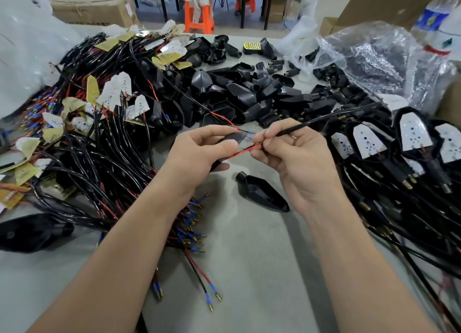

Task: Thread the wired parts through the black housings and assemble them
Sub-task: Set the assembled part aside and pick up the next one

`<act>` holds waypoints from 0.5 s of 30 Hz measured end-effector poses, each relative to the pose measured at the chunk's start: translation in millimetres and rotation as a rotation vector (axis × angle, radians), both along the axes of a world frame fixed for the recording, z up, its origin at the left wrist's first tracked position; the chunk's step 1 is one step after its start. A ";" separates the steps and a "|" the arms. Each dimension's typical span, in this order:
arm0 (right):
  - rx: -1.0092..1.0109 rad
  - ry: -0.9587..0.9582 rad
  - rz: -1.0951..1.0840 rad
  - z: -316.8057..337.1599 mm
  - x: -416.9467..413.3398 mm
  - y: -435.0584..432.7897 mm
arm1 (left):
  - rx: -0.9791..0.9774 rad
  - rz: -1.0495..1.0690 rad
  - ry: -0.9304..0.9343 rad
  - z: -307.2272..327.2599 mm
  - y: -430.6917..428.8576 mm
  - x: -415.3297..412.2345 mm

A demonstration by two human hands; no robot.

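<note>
The left grip (199, 148) holds a black housing (230, 139). A red and black wire pair (245, 149) runs from it to the right grip (287, 153), which pinches the wires and their black cable (299, 127). 1 loose housing (262, 195) lies on the grey bench (249, 253) below both, between a heap of wired parts (99, 138) and assembled units (374, 143).

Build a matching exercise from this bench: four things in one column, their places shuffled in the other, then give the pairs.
1. red and black wire
2. loose black housing
3. orange stool
4. clear plastic bag

A. on the floor beyond the table
B. runs from the gripped housing in the left hand to the right hand
C. lies on the table between the forearms
D. far right of the table, black parts inside

Pairs: 1-B, 2-C, 3-A, 4-D
</note>
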State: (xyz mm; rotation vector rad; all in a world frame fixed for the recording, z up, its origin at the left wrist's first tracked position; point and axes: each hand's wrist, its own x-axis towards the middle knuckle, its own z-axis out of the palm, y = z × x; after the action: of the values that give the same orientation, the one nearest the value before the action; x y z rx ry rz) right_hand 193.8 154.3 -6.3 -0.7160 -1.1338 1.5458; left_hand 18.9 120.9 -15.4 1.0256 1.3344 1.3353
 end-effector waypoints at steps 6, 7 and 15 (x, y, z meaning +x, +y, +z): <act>0.064 -0.110 -0.178 -1.9 -1.2 1.5 | -0.013 -0.035 -0.007 3.4 -4.1 0.4; 0.073 -0.140 -0.206 -2.2 -1.3 1.9 | -0.022 -0.055 -0.015 4.1 -5.0 -0.6; 0.002 -0.096 -0.116 -0.4 -4.5 -1.4 | -0.057 0.029 0.071 -1.0 -3.8 4.9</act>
State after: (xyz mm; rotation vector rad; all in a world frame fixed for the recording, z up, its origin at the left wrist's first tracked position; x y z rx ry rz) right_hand 189.2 152.9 -6.7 -0.8471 -1.1441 1.4254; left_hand 23.8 117.1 -16.4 1.0261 1.4371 1.2859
